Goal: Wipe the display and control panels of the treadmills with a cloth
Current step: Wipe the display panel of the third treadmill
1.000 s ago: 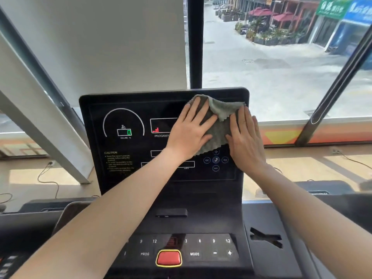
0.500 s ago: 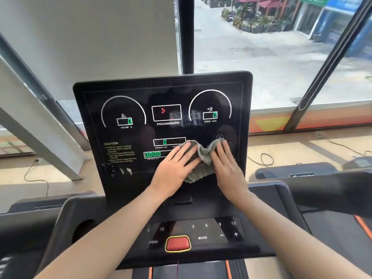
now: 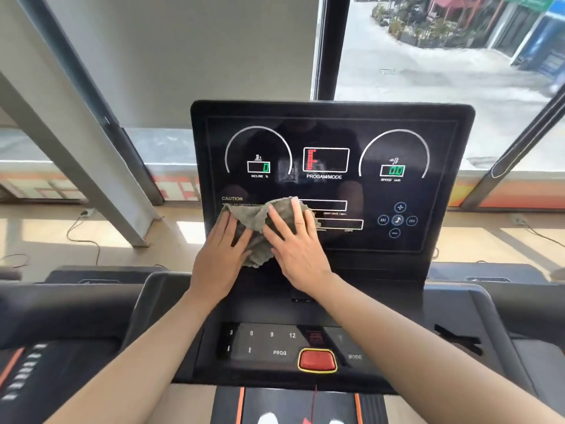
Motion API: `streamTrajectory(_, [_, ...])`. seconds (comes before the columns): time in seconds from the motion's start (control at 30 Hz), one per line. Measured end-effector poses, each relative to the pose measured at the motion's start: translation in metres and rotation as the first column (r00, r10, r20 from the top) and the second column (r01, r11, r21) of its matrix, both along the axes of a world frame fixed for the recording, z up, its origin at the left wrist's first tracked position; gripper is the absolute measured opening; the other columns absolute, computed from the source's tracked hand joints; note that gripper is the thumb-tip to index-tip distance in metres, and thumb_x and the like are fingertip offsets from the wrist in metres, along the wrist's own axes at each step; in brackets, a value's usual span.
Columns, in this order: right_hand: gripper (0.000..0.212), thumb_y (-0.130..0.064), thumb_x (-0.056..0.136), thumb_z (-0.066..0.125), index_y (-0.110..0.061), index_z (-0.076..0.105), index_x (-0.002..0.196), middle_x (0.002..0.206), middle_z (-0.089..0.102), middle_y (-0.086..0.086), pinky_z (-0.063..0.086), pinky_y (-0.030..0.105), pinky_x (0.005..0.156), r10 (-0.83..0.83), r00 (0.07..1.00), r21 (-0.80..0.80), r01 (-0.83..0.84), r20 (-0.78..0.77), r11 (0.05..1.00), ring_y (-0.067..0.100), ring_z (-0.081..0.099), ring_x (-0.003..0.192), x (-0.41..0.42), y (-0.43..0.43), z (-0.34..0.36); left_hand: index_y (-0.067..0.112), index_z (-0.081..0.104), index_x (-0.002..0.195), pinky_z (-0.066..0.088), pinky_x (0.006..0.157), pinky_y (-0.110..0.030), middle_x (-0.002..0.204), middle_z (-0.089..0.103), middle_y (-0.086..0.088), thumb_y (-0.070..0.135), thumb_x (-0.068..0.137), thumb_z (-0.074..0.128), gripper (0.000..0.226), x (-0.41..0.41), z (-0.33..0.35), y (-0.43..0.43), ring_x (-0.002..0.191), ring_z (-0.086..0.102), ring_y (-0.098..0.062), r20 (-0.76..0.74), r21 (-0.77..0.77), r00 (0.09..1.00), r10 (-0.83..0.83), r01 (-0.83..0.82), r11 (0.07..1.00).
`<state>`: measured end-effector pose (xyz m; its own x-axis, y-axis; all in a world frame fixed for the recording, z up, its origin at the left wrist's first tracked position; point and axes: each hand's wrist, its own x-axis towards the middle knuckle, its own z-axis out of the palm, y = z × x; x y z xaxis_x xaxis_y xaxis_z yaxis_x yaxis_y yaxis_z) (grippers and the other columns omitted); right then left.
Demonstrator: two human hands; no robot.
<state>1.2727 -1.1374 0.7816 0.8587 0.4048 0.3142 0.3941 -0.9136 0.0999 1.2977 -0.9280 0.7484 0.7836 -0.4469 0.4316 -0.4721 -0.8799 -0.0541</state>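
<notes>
A crumpled grey-green cloth (image 3: 249, 217) lies against the lower left part of the treadmill's display panel (image 3: 330, 130), at centre frame, covering most of the text under the "CAUTION" heading. Both hands press it to the glass. The left hand (image 3: 220, 255) lies flat on the cloth's left side, fingers straight and slightly spread, pointing up. The right hand (image 3: 298, 249) lies flat on its right side, fingers splayed wider, the fingertips reaching the cloth's top edge. The two hands sit just beside each other, with a fold of cloth bunched up between them and a ragged corner hanging below the palms. Neither hand curls round the fabric.

Above the hands the panel shows an incline gauge (image 3: 258, 166) at left reading 0, a "PROGAM/MODE" window (image 3: 325, 160) with red bars in the middle, and a speed gauge (image 3: 393, 170) at right lit green. A ring of media buttons (image 3: 396, 220) sits at the panel's lower right, well apart from the cloth.

Below the forearms, toward the bottom of the frame, the control panel (image 3: 269, 344) carries number keys, "PROG" and "MODE" labels; the right forearm hides its right end. A red stop button (image 3: 317, 360) with a yellow rim sits at its middle, and a thin red cord (image 3: 315, 399) hangs from it, probably a safety cord.

Behind the console a large window (image 3: 443, 71) shows a paved street in the upper right, and a grey slanted beam (image 3: 76, 166) crosses the left side
</notes>
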Motion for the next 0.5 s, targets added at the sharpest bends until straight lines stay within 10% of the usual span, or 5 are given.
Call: streamTrajectory(0.5, [0.056,-0.031,0.102,0.044,-0.019,0.031,0.155,0.165,0.018,0.003,0.014,0.052,0.122,0.043,0.994,-0.024,-0.045,-0.098,0.999,0.033,0.000,0.153,-0.044,-0.025,-0.053,0.010,0.061,0.133,0.027,0.124,-0.048,0.147,0.048,-0.023,0.021,0.097,0.066,0.039,-0.042,-0.041,-0.003,0.151,0.024,-0.042,-0.059,0.037,0.993,-0.106,0.108,0.993])
